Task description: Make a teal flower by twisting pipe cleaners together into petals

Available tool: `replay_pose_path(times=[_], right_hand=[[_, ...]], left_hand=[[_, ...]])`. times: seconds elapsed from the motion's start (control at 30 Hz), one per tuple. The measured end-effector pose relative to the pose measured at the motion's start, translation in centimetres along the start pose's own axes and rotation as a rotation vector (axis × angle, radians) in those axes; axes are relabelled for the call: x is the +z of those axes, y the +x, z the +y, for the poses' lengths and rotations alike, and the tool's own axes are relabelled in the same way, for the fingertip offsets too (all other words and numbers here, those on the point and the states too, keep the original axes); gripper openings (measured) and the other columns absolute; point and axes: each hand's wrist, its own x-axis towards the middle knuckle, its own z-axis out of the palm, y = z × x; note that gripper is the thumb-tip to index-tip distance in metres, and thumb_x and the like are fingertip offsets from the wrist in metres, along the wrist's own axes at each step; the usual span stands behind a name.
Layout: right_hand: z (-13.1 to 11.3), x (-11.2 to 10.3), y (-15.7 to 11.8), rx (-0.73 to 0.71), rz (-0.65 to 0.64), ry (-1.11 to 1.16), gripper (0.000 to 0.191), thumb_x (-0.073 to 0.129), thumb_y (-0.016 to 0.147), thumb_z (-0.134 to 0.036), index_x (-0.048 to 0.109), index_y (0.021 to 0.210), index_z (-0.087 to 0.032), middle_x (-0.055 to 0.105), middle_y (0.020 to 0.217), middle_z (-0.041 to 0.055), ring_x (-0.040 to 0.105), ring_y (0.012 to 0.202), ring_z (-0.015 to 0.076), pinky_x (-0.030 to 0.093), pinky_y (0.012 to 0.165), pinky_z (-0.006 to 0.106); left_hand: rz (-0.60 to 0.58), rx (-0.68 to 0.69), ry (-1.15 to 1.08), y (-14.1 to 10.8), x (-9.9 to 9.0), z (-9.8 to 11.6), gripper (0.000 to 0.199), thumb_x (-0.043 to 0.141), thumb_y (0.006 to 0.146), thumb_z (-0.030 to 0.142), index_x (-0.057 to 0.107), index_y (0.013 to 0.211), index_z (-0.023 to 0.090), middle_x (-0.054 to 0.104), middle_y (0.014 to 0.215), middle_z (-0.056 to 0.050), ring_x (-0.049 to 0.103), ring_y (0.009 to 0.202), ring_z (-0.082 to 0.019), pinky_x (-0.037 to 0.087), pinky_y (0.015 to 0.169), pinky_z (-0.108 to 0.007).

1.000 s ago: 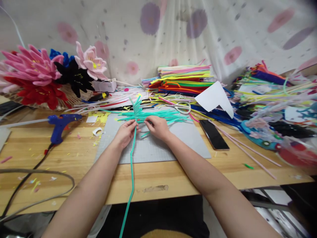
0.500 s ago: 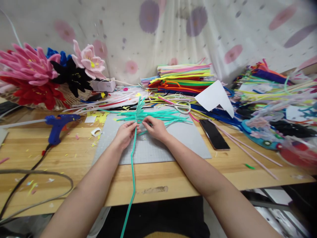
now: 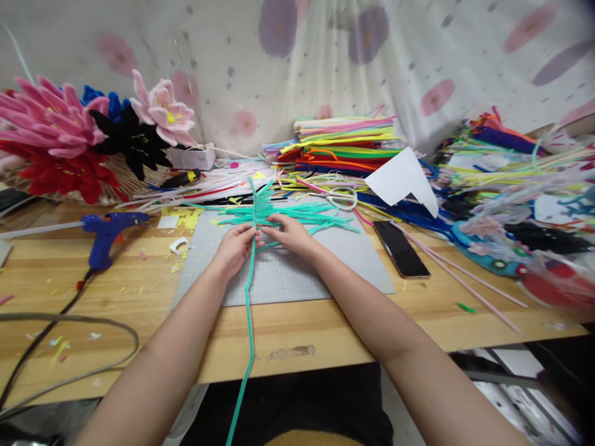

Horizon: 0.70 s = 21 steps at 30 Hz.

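Note:
A long green pipe-cleaner stem (image 3: pixel 250 310) hangs from the fingers of my left hand (image 3: pixel 236 246) down past the table's front edge. Short green strands fan out at its top, just above the fingertips. My right hand (image 3: pixel 292 236) is closed in a pinch beside the stem, its fingertips close to those of my left hand; what it pinches is too small to make out. Behind both hands, loose green pipe cleaners (image 3: pixel 320 214) lie across the grey cutting mat (image 3: pixel 344 263).
A blue glue gun (image 3: pixel 103 238) with its cable lies at the left, below fuzzy flowers (image 3: pixel 56 121). White-handled scissors (image 3: pixel 343 198) and bundled pipe cleaners (image 3: pixel 344 145) are behind the mat. A phone (image 3: pixel 401 249) lies to the right.
My right hand has moved slightly left, to the stem and my left fingertips. The top of the green piece has tilted a little to the left.

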Motion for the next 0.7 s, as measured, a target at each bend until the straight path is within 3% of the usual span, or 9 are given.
replay_pose_path(times=[0.17,0.4,0.7], right_hand=[[0.1,0.1,0.2,0.0,0.071,-0.006,0.023,0.056,0.079,-0.038,0.062,0.081,-0.017,0.06,0.077,0.0003,0.05,0.07,0.0114,0.034,0.063,0.021],[0.1,0.5,0.1,0.109,0.038,0.097,0.021,0.055,0.08,-0.037,0.06,0.085,-0.017,0.059,0.067,-0.0006,0.05,0.061,0.0108,0.036,0.061,0.021],[-0.3,0.0,0.3,0.028,0.009,0.09,0.031,0.047,0.084,-0.04,0.064,0.078,-0.015,0.063,0.077,0.0014,0.053,0.073,0.0115,0.036,0.067,0.022]], left_hand=[[0.016,0.047,0.142,0.3,-0.4,-0.5,0.011,0.069,0.068,0.016,0.06,0.072,0.012,0.058,0.059,0.002,0.056,0.051,-0.007,0.053,0.056,-0.024],[0.017,0.054,0.261,-0.1,0.0,-0.3,0.013,0.067,0.07,0.02,0.058,0.068,0.011,0.06,0.061,-0.001,0.059,0.053,-0.011,0.052,0.049,-0.024],[0.067,0.173,0.329,0.7,-0.1,-1.4,0.009,0.062,0.071,0.02,0.056,0.069,0.014,0.058,0.059,0.001,0.059,0.053,-0.012,0.051,0.048,-0.026]])
